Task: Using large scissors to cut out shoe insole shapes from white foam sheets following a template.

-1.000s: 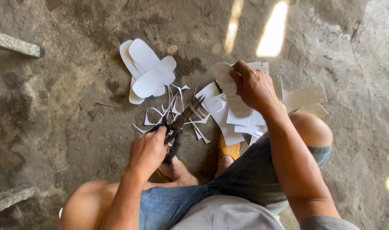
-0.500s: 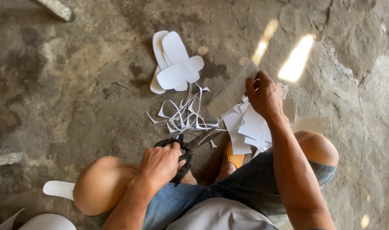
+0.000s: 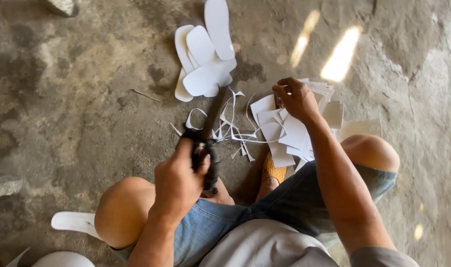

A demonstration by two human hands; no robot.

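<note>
Presently the person squats over a rough concrete floor [image 3: 77, 99], and the heap of thin white paper trimmings [image 3: 233, 126] lying on it serves as the reference point. Just on the near side of that heap, the left hand [image 3: 178, 180] is closed round the black handles of a pair of scissors [image 3: 204, 148]; the blades run up and away from the hand, their tips reaching the near edge of the trimmings. To the right of the heap and touching it lies a loose stack of white rectangular sheets [image 3: 294, 131]. The right hand [image 3: 297, 99] rests on the far end of that stack, fingers curled and pinching the edge of the top sheet; whether the sheet is lifted cannot be told. Beyond the heap, just past its far edge, a pile of white sole-shaped cutouts [image 3: 203, 64] lies fanned and overlapping, one long piece pointing away. On the near side of the heap, between the knees, an orange sandal [image 3: 274, 170] shows beneath the blue denim shorts [image 3: 284, 207]. Well to the near left of the heap, beside the left knee, lies another white cutout [image 3: 72, 221].
</note>
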